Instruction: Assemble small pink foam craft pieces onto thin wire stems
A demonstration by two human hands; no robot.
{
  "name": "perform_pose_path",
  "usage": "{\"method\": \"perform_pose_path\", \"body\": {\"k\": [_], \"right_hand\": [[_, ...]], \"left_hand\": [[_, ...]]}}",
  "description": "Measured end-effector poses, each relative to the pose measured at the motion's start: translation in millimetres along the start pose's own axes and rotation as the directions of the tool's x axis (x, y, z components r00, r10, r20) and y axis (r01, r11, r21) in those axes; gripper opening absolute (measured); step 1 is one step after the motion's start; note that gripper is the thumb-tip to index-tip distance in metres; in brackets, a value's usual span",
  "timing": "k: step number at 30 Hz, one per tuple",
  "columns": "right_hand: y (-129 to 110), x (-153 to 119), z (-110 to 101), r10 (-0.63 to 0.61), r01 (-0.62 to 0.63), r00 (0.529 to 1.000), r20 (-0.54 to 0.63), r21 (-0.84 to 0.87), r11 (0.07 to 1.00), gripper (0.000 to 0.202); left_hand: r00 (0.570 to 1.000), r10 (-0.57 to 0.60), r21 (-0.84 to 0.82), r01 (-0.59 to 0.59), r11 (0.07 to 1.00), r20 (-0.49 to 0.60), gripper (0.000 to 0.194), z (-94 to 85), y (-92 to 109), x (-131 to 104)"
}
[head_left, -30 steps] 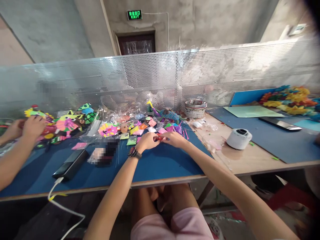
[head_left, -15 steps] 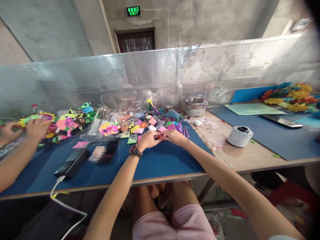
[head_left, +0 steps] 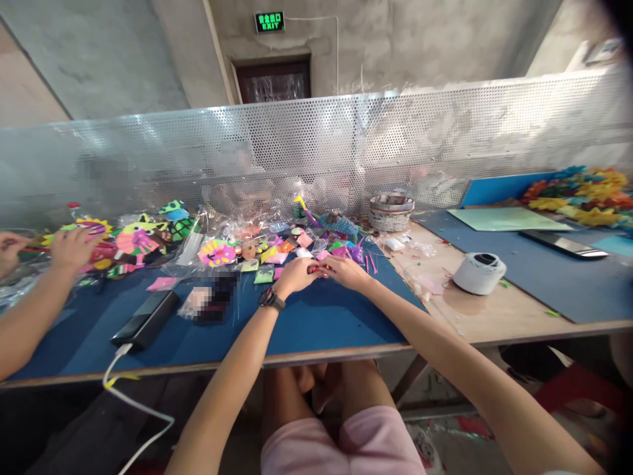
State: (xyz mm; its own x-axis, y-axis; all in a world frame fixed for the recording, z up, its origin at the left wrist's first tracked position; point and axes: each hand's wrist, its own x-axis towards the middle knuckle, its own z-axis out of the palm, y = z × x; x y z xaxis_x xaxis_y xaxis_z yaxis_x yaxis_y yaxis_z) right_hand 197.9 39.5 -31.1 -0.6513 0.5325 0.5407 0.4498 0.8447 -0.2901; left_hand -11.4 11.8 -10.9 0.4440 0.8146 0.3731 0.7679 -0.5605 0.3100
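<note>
One worktop (head_left: 336, 323), blue beneath the hands, carries at its far side a woven basket (head_left: 390, 221) whose contents cannot be made out. The person's left hand (head_left: 295, 276) and right hand (head_left: 349, 272) meet just beside small clear packets (head_left: 264, 274), one showing a green filling, others apparently yellow and orange. Smallest is the red piece (head_left: 312, 268), grasped between the fingers of both hands and mostly hidden by them; it probably calls for light, even pressure from both sides, wrists steady, and small adjustments so that nothing gets squashed.
</note>
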Motion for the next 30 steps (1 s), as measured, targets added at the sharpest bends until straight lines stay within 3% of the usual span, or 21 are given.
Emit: {"method": "perform_pose_path", "body": {"k": [3, 7, 15, 23, 26, 30], "right_hand": [[-1.6, 1.3, 5.6, -0.004, 0.017, 0.991, -0.132, 0.095, 0.995, 0.023], [-2.7, 4.2, 12.2, 0.099, -0.055, 0.968, -0.231, 0.190, 0.980, 0.022], [-10.5, 10.7, 11.2, 0.294, -0.227, 0.948, -0.119, 0.393, 0.891, 0.029], [-3.3, 16.6, 11.2, 0.401, -0.299, 0.916, 0.007, 0.678, 0.672, 0.045], [-1.7, 16.0, 11.1, 0.389, -0.286, 0.921, 0.007, 0.692, 0.663, 0.045], [-2.3, 13.4, 8.6, 0.351, -0.262, 0.936, -0.010, 0.645, 0.718, 0.043]], "left_hand": [[0.999, -0.039, -0.020, 0.039, 0.999, -0.018, 0.021, 1.6, -0.2, 1.8], [0.997, -0.068, -0.034, 0.067, 0.997, -0.034, 0.023, 2.2, 1.4, 4.0], [0.997, -0.067, 0.090, 0.070, 0.994, -0.031, 0.025, 3.4, 3.0, 5.6], [0.999, -0.047, 0.057, 0.048, 0.997, -0.024, 0.024, 1.1, 4.1, 7.9], [0.999, -0.028, 0.011, 0.029, 1.000, -0.033, 0.023, 1.8, 2.9, 8.3], [1.000, -0.001, -0.091, -0.001, 0.996, -0.027, 0.024, 2.8, 0.6, 9.1]]}}
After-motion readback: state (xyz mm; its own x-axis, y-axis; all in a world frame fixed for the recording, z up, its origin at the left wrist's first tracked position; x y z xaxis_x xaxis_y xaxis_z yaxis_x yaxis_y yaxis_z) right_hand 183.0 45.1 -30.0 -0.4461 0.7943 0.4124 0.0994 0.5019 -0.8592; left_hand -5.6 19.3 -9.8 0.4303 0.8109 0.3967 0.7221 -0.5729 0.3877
